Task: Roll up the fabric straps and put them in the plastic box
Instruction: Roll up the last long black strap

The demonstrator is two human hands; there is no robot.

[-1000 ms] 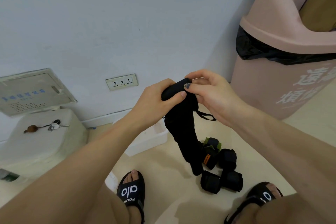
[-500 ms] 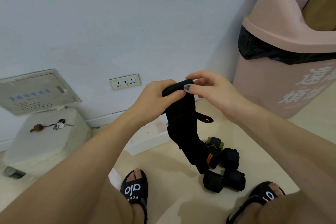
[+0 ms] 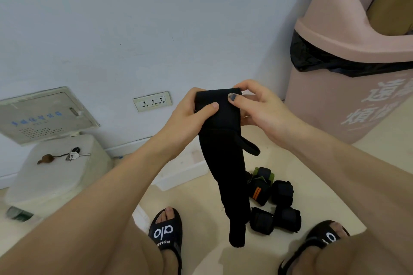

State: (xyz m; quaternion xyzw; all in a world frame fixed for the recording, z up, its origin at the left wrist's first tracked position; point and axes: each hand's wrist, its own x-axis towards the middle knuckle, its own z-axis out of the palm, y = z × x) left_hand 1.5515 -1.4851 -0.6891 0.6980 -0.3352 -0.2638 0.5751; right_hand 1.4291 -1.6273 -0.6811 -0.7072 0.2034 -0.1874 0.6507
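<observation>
Left hand (image 3: 185, 116) and right hand (image 3: 263, 107) both pinch strap (image 3: 223, 152) top, tail hanging below. Best keep edges aligned, roll tight, tension even.

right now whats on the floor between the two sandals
In the head view, rolled straps lie between the left sandal and right sandal; the held strap hangs above.
</observation>
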